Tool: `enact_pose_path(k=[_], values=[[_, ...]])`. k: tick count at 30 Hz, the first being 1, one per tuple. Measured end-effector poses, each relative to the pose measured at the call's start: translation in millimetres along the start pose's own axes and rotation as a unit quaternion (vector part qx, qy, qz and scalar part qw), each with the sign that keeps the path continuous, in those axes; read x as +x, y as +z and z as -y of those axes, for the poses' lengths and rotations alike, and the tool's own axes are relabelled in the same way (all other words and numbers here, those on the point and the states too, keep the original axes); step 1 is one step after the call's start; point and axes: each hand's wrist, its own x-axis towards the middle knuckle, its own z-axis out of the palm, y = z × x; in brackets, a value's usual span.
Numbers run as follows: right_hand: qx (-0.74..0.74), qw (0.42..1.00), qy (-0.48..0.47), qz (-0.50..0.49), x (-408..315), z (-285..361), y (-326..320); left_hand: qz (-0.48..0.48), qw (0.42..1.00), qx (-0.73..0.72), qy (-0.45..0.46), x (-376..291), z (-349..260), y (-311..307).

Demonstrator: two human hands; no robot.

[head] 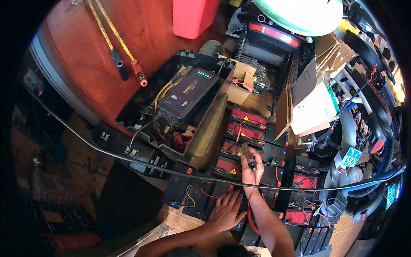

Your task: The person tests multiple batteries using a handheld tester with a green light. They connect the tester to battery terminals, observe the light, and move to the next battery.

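Note:
My right hand (253,170) grips a pen-shaped electrical tester (248,154) with a partly translucent body and a lead trailing from its lower end. Its tip reaches a row of black batteries with red tops (228,167); whether it touches a terminal is not clear. Yellow warning triangles mark those tops, and wires with clips run across them. My left hand (226,208) lies palm down on the black batteries (213,194) nearest me, fingers apart, holding nothing. A red wire (210,194) passes close to its fingertips.
A black cable (179,173) spans the view above the batteries. Beyond it, a charger (189,93) with lit indicators sits in a black plastic box (221,96). Yellow-handled cutters (128,57) lie at upper left. Cardboard (298,83) and scooter parts (346,138) crowd the right.

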Motion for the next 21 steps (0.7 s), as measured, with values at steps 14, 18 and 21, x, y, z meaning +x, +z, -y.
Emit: enact_pose_path(k=[14,18,21], values=[[0.037,0.998,0.026,0.044,51,-6,23,0.006,1.0,0.001,-0.006,2,-1,-3],[0.043,0.998,0.013,0.036,57,-18,31,0.003,1.0,0.001,-0.008,1,-1,-1],[0.055,0.998,0.018,0.039,61,-24,34,0.002,1.0,-0.01,-0.004,0,0,1]])
